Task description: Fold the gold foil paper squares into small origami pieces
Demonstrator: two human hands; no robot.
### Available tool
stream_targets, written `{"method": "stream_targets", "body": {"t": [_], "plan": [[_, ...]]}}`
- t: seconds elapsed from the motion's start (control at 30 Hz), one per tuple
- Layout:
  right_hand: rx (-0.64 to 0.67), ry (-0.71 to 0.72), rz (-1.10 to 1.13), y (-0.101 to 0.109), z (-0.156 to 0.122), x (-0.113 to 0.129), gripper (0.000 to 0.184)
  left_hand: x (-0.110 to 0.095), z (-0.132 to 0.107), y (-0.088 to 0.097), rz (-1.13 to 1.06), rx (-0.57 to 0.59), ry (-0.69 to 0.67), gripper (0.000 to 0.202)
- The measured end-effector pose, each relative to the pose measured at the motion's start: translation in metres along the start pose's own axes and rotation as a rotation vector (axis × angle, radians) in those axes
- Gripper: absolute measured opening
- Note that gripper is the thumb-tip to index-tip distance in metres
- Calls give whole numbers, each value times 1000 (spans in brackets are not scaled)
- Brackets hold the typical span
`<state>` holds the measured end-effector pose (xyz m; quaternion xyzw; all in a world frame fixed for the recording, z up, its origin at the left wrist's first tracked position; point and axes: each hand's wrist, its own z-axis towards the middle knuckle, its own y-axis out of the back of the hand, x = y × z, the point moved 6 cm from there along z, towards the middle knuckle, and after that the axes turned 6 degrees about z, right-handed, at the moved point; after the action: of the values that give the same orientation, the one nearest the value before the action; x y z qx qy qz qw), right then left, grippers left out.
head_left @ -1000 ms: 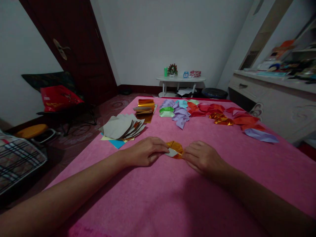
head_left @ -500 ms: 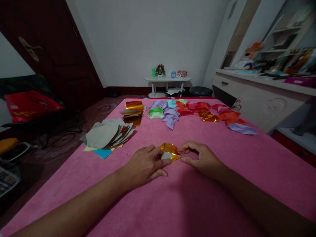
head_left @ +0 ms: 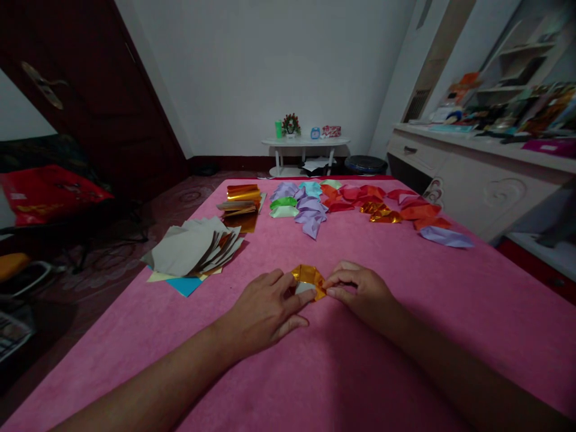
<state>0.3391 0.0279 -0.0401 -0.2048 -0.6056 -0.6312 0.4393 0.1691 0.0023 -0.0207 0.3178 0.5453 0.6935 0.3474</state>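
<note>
A sheet of gold foil paper, partly folded and with its pale side showing in the middle, lies on the pink tablecloth. My left hand holds down its left side, fingers pressed on the paper and thumb resting on the cloth. The paper's left end is hidden under those fingers. At the right corner, the thumb and fingers of my right hand pinch the foil.
Left of my hands are a fanned stack of pale sheets, blue paper and a gold foil stack. Beyond lie purple folded papers, red ones and gold ones. A white side table stands behind.
My right hand has moved slightly left, and the paper's pointed right corner is now folded inward. My left hand stays on the paper. The view has shifted a little.
</note>
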Motion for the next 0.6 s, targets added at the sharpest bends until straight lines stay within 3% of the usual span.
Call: {"method": "stream_targets", "body": {"t": [0.4, 0.6], "plan": [[-52, 17, 49, 4, 0, 5, 17, -8, 9, -4, 46, 54, 100, 54], [-41, 30, -66, 3, 2, 7, 23, -9, 8, -5, 55, 29, 102, 52]]}}
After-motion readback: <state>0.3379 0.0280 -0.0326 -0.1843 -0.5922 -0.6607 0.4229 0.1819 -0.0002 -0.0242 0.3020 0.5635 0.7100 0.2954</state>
